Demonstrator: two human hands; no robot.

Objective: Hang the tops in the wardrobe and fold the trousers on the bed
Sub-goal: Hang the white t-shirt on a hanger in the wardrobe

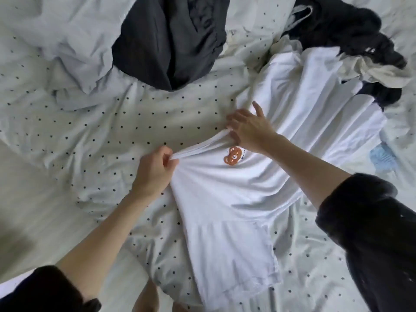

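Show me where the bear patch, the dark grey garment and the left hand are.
bear patch point(234, 156), head view, middle of the patch.
dark grey garment point(171, 39), head view, its central folds.
left hand point(153, 172), head view, back of the hand.

The right hand point(248, 129) hides part of the white top's point(225, 199) collar, and its fingertips vanish under the fabric. The bear print's point(234, 156) lettering is too small to read. The dark garment point(166, 41) (top or trousers, unclear) is cut off at the upper edge.

Your left hand point(153, 172) is curled, thumb and fingers pinching. Your right hand point(248, 128) reaches further out, its fingers bent down and gripping (one finger sticks up). Both forearms are bare, dark sleeves pushed up.
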